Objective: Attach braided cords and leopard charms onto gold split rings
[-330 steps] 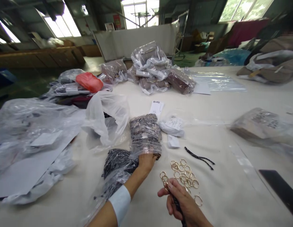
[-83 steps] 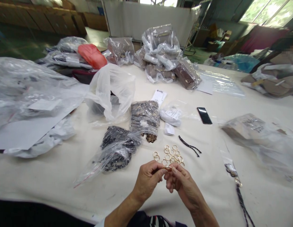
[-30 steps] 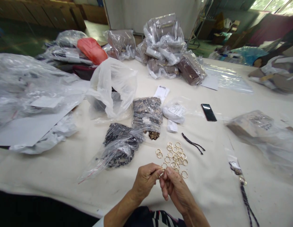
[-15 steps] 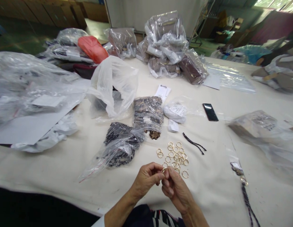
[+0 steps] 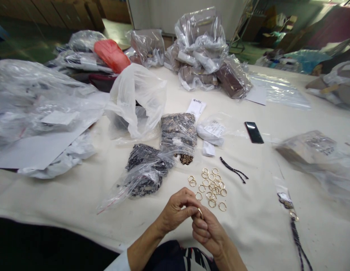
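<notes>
Just above the table's near edge, my left hand (image 5: 179, 210) and my right hand (image 5: 209, 230) meet, both closed in a pinch on one gold metal ring (image 5: 200, 213). Part of that ring is covered by my fingers. Right beyond my hands lies a loose spread of several gold rings (image 5: 213, 187), some overlapping. A clear bag of black cords (image 5: 142, 167) lies to the left of them. Behind is a clear bag of patterned chains (image 5: 178, 131), with a few dark-and-gold links (image 5: 186, 159) showing at its lower edge. One short black cord (image 5: 234, 168) lies to the right of the rings.
A finished-looking strap (image 5: 296, 233) with a ring and tag lies at right. Beyond are a phone (image 5: 254, 132), a white plastic bag (image 5: 136, 101) and wrapped handbags (image 5: 201, 45). Plastic-covered goods (image 5: 36, 90) fill the left side; another wrapped package (image 5: 310, 148) sits at right.
The held ring has turned and moved slightly down and right, now seen more edge-on between my fingers. The view has shifted slightly; the things on the table have stayed put.
</notes>
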Available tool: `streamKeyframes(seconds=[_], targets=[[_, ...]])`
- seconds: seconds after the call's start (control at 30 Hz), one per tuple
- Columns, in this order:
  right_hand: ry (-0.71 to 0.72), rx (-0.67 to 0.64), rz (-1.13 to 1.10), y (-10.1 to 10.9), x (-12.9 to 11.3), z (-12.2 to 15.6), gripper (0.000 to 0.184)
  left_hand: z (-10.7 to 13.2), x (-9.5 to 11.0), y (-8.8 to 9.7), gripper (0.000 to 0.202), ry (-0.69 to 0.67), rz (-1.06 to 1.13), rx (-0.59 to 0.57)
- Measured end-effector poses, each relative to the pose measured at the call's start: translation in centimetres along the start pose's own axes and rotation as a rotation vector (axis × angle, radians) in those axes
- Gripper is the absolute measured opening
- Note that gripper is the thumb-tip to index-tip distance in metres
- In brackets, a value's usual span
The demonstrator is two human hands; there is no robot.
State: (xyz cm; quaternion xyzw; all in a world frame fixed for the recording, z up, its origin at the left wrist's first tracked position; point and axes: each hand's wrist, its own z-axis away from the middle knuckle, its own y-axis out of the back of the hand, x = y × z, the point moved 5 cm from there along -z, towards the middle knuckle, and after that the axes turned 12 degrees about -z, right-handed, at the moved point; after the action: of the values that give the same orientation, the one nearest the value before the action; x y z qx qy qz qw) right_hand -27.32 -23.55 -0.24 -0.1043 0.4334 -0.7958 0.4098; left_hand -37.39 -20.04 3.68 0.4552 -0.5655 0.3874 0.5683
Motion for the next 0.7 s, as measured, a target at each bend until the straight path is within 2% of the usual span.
streamKeyframes(seconds=[0.1, 0.2, 0.27, 0.47, 0.7], targets=[[0.114, 0.016, 0.051, -0.3, 0.0, 0.4, 0.041, -0.2, 0.4, 0.6, 0.013, -0.011, -0.15, 0.04], [0.274, -0.035, 0.146, -0.9, -0.5, 1.1, 0.036, -0.3, 0.6, 0.7, 0.014, -0.01, -0.268, 0.042], [0.314, -0.06, 0.157, -1.0, -0.8, 1.4, 0.034, -0.2, 0.7, 0.7, 0.014, -0.013, -0.313, 0.046], [0.294, -0.017, 0.117, -0.8, -0.7, 1.4, 0.024, -0.2, 0.6, 0.1, 0.014, -0.052, -0.346, 0.045], [0.221, -0.035, 0.121, -0.8, -0.9, 1.4, 0.023, -0.1, 0.2, 0.0, 0.016, -0.05, -0.354, -0.047]])
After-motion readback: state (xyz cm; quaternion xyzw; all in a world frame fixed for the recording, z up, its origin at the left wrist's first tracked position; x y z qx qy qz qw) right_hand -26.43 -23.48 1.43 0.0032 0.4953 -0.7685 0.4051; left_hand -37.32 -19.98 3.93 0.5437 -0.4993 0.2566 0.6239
